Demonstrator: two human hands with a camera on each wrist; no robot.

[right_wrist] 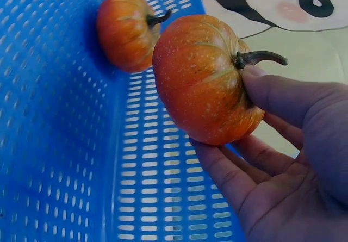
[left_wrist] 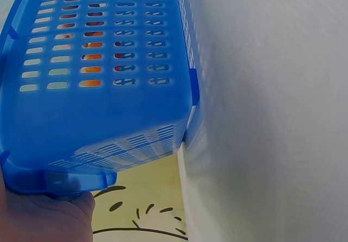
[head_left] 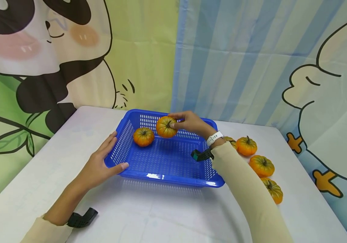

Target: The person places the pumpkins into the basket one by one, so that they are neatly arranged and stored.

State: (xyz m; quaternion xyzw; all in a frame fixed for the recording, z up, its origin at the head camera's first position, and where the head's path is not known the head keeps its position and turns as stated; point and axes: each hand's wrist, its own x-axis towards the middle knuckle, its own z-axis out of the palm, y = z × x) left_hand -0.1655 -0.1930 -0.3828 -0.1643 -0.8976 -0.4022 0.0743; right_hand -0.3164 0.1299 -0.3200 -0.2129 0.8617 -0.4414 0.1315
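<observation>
Furthest left, behind the left hand (head_left: 98, 168), a panda-printed curtain (head_left: 88, 81) is hung beyond the white table (head_left: 149, 216). A black device (head_left: 82, 218) is worn at that wrist, just above a cream sleeve (head_left: 47, 231). The left hand is spread, its fingers laid nearly straight along the outer left side of the blue basket (head_left: 173, 179) and its thumb rested at the near-left corner; nothing is gripped by it. To the right of this hand, inside the basket, an orange pumpkin (head_left: 143, 137) is set near the far-left corner. Just left of the right hand (head_left: 193, 122), a second orange pumpkin (head_left: 163, 128) is pinched, the thumb placed by its stem and the fingers set beneath. It is held before the basket's far wall; whether that wall is touched cannot be told. A white band (head_left: 214, 138) is worn behind the right hand. Farther right of it, four more pumpkins (head_left: 262, 166) are lined up on the table outside the basket, the farthest partly hidden by the wrist.
</observation>
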